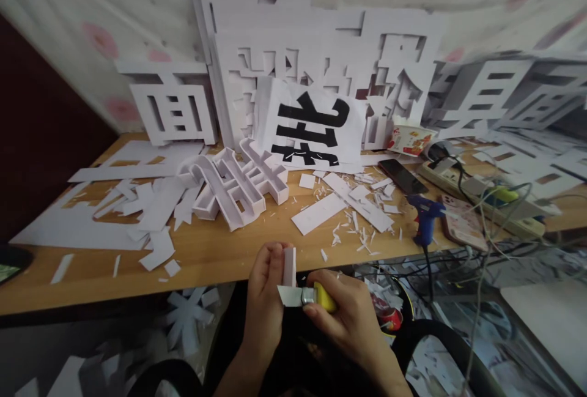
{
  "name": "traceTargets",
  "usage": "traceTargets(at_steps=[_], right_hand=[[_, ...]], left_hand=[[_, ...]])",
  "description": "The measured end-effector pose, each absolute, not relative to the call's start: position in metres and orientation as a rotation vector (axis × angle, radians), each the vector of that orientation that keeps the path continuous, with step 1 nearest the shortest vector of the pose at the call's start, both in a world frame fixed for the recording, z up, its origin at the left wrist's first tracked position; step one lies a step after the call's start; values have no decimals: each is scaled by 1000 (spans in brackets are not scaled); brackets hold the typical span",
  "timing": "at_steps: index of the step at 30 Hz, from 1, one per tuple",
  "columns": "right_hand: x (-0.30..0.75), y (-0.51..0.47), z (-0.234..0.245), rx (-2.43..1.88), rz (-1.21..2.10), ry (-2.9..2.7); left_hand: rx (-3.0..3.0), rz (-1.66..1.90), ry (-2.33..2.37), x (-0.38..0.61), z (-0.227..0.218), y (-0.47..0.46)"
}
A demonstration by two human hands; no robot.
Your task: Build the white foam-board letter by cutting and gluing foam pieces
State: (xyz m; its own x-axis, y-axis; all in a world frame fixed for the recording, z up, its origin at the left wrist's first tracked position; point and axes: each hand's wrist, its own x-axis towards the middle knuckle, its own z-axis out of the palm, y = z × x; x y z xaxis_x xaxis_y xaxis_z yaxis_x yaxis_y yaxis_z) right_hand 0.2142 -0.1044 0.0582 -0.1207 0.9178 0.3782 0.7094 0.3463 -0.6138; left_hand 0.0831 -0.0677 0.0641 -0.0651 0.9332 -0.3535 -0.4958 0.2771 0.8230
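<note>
In front of the table edge, my left hand [267, 293] is closed around a small white foam board piece [289, 267], held upright. My right hand [351, 311] grips a yellow-handled utility knife [323, 297]. Its broad metal blade points left and meets the lower end of the foam piece, close to my left fingers. On the table beyond my hands lies a white hollow foam character [238, 192] with raised walls. Behind it leans a paper sheet [355, 122] with a black printed character. Cut strips [318, 212] and small scraps lie to the right of the foam character.
A blue glue gun [425, 219], a dark phone [402, 177], a phone in a pink case [463, 222] and a power strip [486, 198] with tangled cables occupy the right side. Cut-out boards [321, 36] lean at the back near a paper bowl [410, 138]. White offcuts [151, 207] cover the left side.
</note>
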Motion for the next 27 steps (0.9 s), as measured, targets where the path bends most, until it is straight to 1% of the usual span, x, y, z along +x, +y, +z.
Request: traceTargets(at_steps=[10, 19, 24, 27], right_hand=[[217, -97, 56, -1454, 216, -1890], [219, -89, 54, -1533, 273, -1810], [221, -97, 55, -1423, 292, -1939], [222, -98, 55, -1447, 290, -1914]], left_hand=[[339, 1218, 1027, 85, 76, -65], [383, 1182, 1020, 84, 73, -70], [366, 1227, 1023, 84, 70, -70], [380, 1208, 1020, 85, 72, -70]])
